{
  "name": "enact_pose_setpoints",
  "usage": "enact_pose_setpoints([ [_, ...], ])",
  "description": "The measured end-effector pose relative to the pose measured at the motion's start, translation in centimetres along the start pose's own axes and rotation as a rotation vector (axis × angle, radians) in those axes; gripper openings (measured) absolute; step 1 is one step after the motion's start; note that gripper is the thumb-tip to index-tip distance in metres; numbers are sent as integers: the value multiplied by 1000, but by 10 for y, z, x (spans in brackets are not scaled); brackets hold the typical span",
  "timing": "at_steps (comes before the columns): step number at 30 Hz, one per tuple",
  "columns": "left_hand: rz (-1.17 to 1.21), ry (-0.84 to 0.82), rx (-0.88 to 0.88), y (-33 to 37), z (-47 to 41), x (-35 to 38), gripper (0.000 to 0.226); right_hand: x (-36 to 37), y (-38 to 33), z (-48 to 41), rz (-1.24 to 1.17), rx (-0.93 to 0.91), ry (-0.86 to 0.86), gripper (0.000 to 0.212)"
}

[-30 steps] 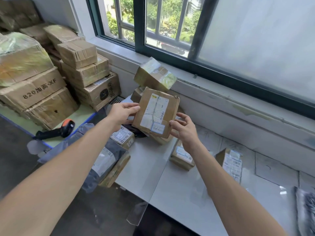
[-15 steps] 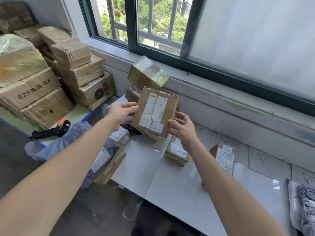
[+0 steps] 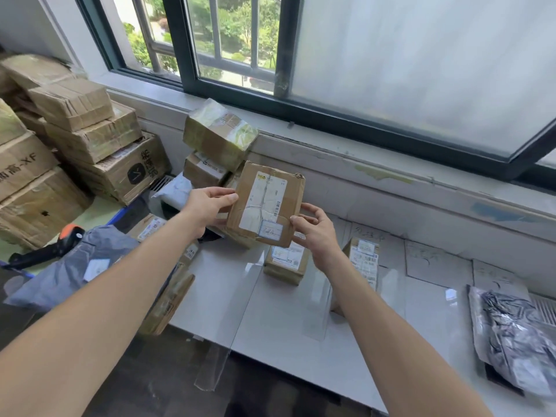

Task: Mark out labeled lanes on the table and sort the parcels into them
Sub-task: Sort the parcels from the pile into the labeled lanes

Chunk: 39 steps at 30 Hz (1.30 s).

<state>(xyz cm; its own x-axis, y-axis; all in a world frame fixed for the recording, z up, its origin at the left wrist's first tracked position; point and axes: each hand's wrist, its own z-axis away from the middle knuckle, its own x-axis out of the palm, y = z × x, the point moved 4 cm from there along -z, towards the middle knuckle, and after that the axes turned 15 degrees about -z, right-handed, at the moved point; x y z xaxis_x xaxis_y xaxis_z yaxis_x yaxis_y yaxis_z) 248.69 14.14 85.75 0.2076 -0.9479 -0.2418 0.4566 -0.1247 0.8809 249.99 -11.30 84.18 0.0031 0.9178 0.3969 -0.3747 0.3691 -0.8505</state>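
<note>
Brown parcel [image 3: 264, 206]: you held it above the counter's [image 3: 285, 320] left end, left hand [image 3: 207, 206] and right hand [image 3: 316, 230] gripping opposite edges, fingers curled round it. Labeled lanes [image 3: 436, 260] were drawn along the far edge. Apparently sorted: small box [image 3: 285, 263], upright box [image 3: 364, 263], grey bag [image 3: 517, 335]. Left-end pile [image 3: 216, 136] awaited sorting.

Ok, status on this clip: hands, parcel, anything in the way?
Left hand, right hand: both gripping brown parcel by its edges. Parcel held up over table, label toward camera. Small box on table beneath it.

Perhaps sorting depot: piled parcels [image 3: 217, 134]
</note>
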Motion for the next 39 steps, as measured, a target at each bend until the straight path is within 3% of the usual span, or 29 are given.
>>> enact_pose_setpoints([
  [9, -87, -104, 11, 15, -1, 88, 18, -78, -21, 13, -47, -25, 134, 35],
  [25, -266, -304, 53, 25, 46, 337, 20, -298, -63, 71, -111, -62, 450, 33],
  [36, -385, -459, -52, 2, 84, 477, 30, -442, -74, 78, 29, -10, 626, 38],
  [39, -409, -476, -71, 0, 87, 498, 22, -463, -74, 68, 122, -10, 667, 38],
])
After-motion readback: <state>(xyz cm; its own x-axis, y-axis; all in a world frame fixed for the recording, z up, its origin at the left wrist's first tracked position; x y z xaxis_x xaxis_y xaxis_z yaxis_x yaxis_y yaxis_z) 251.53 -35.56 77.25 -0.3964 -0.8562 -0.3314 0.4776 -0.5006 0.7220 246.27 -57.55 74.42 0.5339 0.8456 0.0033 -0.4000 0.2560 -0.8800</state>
